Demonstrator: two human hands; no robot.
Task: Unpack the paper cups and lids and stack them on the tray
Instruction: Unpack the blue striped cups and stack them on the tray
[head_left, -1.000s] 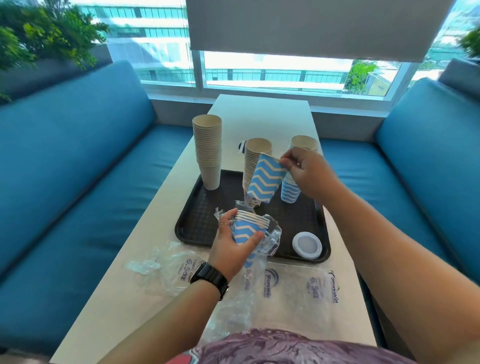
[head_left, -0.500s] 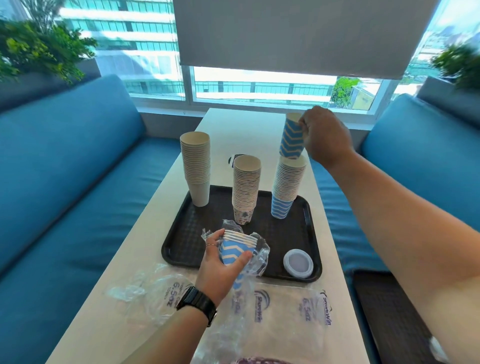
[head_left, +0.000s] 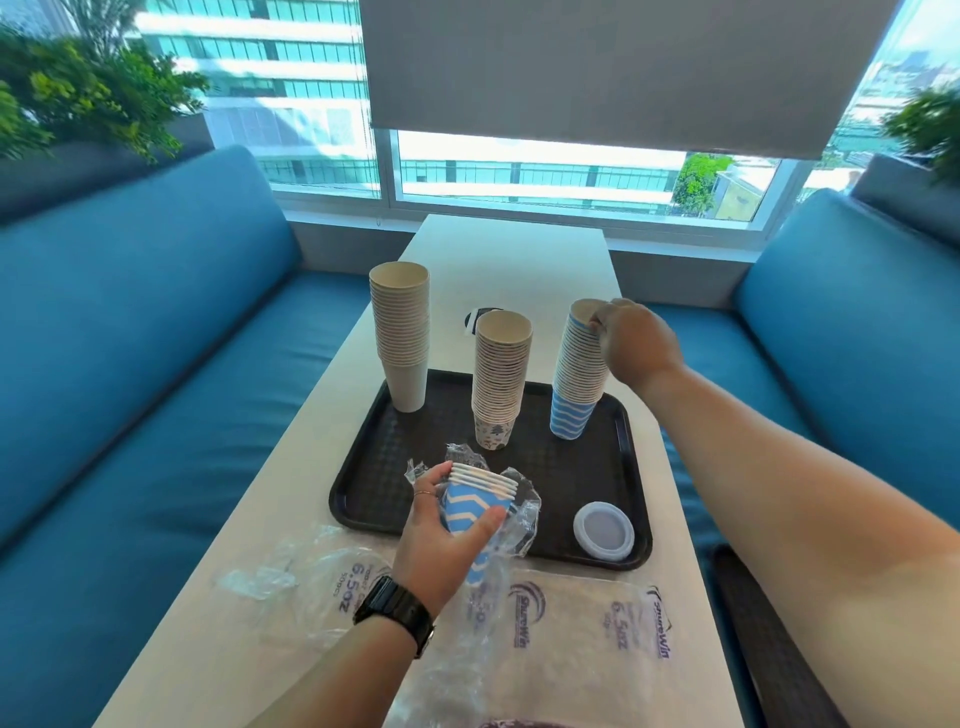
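three cup stacks stand on our tray, w/ one lid. right hand pinches blue stack's top rim; left hand grips approx. five wrapped cups above tray's near edge.

Open tray centre amid three cup stacks.

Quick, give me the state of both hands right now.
Left hand: grips the small stack of blue cups, partly in its plastic wrap.
Right hand: pinches the top cup's rim on the blue cup stack on the tray.
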